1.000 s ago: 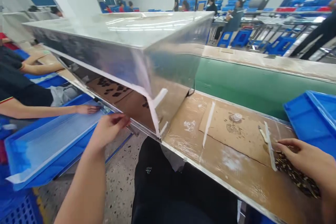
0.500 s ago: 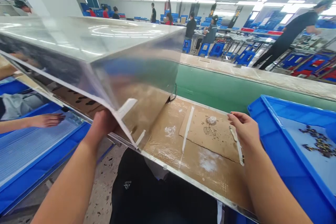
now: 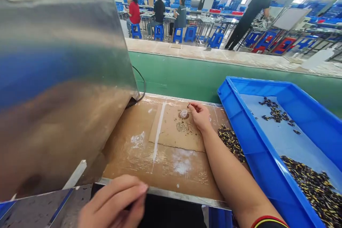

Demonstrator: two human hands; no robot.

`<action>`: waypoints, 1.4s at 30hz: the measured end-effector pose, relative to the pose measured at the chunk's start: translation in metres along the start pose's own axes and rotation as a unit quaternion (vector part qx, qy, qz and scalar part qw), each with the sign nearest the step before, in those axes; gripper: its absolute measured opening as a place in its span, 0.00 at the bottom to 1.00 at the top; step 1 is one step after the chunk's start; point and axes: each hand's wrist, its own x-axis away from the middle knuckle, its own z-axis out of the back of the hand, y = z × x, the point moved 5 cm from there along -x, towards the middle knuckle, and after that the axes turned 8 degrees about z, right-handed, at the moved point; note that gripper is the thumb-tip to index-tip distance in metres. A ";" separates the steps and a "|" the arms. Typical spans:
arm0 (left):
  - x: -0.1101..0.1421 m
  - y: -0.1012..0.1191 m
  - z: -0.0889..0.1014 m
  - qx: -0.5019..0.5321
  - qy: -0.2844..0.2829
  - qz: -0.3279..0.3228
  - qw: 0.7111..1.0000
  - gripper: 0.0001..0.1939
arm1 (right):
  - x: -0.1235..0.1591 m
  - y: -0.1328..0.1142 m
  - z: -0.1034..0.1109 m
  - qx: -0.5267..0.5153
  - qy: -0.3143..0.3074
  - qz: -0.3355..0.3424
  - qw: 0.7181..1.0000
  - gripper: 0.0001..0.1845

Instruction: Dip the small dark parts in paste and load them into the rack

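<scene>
We read no text, label, brand, number or sign in this view. The dark speckled patch (image 3: 182, 127) on the brown cardboard sheet (image 3: 165, 139) is too blurred to tell whether it is lettering.
</scene>
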 end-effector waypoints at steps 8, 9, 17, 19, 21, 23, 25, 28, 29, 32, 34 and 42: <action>-0.130 -0.059 -0.166 0.384 -0.103 0.330 0.856 0.14 | 0.005 -0.011 -0.006 0.061 -0.029 0.044 0.997 0.17; -0.139 -0.072 -0.178 0.408 -0.091 0.354 0.837 0.17 | 0.005 -0.012 -0.006 0.063 -0.028 0.049 0.996 0.17; -0.154 -0.125 -0.185 0.341 -0.019 0.326 0.881 0.20 | 0.006 -0.011 -0.004 0.085 -0.027 0.067 0.994 0.13; -0.152 -0.126 -0.183 0.330 -0.026 0.318 0.888 0.20 | 0.007 -0.012 -0.005 0.092 -0.031 0.067 0.993 0.12; -0.151 -0.126 -0.182 0.324 -0.031 0.318 0.890 0.19 | 0.007 -0.013 -0.005 0.090 -0.032 0.063 0.993 0.12; -0.151 -0.127 -0.184 0.318 -0.038 0.315 0.893 0.19 | 0.007 -0.013 -0.006 0.084 -0.033 0.060 0.994 0.12; -0.151 -0.127 -0.186 0.314 -0.045 0.308 0.897 0.19 | 0.008 -0.012 -0.006 0.081 -0.034 0.060 0.994 0.12; -0.151 -0.130 -0.188 0.310 -0.049 0.303 0.900 0.17 | 0.008 -0.013 -0.006 0.076 -0.035 0.067 0.994 0.11; -0.150 -0.131 -0.188 0.309 -0.049 0.302 0.901 0.17 | 0.008 -0.014 -0.006 0.075 -0.034 0.071 0.994 0.11; -0.150 -0.132 -0.188 0.303 -0.046 0.294 0.905 0.15 | 0.008 -0.014 -0.006 0.076 -0.033 0.071 0.994 0.10; -0.150 -0.131 -0.188 0.300 -0.048 0.290 0.907 0.15 | 0.008 -0.014 -0.006 0.084 -0.033 0.066 0.994 0.10; -0.148 -0.131 -0.187 0.290 -0.053 0.295 0.909 0.15 | 0.007 -0.016 -0.007 0.084 -0.032 0.064 0.994 0.10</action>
